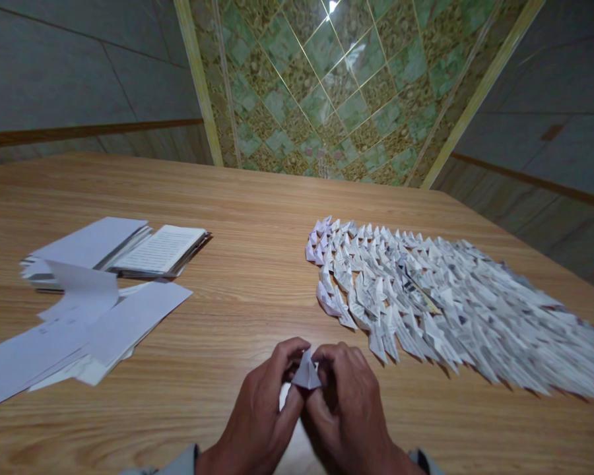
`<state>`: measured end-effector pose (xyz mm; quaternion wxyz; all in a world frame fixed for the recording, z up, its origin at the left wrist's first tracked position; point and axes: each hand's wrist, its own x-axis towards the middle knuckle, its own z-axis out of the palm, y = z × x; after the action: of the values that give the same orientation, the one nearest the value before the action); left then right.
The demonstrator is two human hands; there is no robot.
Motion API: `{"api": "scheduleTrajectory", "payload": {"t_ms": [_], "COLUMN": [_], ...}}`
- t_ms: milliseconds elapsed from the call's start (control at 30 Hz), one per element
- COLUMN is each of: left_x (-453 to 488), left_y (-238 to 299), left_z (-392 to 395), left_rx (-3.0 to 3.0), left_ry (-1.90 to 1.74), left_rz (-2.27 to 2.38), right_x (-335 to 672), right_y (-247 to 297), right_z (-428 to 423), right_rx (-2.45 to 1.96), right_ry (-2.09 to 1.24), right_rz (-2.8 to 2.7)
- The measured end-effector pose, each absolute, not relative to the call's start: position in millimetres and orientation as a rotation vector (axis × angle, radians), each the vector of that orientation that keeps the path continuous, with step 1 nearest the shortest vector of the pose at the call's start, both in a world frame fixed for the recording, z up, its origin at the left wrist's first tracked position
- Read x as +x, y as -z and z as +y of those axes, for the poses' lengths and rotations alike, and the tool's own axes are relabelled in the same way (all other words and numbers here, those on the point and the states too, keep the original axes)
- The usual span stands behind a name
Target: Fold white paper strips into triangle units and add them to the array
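A small folded piece of white paper (306, 371), pointed at the top, is pinched between my two hands just above the table's near edge. My left hand (264, 402) grips its left side with thumb and fingers. From the other side my right hand (350, 399) holds it the same way, fingers curled. Part of the paper is hidden behind the thumbs. To the right of my hands, many folded paper boats (416, 297) stand in tight rows, most with printed text; a few at the left end look pale lilac.
Loose white paper sheets (133, 323) lie overlapping on the left of the wooden table (247, 264). Behind them sit a paper stack (94, 241) and a smaller printed stack (161, 249). A green tiled wall panel (321, 92) rises beyond the far edge.
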<state>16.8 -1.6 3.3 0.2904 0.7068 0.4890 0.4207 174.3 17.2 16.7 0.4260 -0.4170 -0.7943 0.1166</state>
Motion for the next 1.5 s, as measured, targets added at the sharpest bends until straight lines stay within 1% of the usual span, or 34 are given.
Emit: {"api": "scheduleTrajectory", "payload": {"t_ms": [267,600,900,1067,1233,1500], "left_x": [17,17,19,17,15,19], "left_y": [3,3,-2,-3,-1,3], "left_z": [-1,-2,-1,0,0,-1], "left_rx": [2.110,2.078,2.042,2.050,1.896,1.592], "left_ry": [-1.224,-1.198,-1.234,-1.236,-1.252,-1.329], "left_rz": [1.299,1.316,1.243,1.294,1.358,1.275], "right_x": [172,172,174,173,172,173], "right_y": [-9,-8,-11,-11,-12,-16], "right_z": [21,22,23,22,22,22], "right_rx": [-1.121,-1.088,-1.027,-1.025,-1.033,-0.920], "right_ry": [-0.409,-0.359,-0.272,-0.270,-0.248,-0.177], "right_rz": [-1.875,-1.903,-1.987,-1.982,-1.919,-1.987]}}
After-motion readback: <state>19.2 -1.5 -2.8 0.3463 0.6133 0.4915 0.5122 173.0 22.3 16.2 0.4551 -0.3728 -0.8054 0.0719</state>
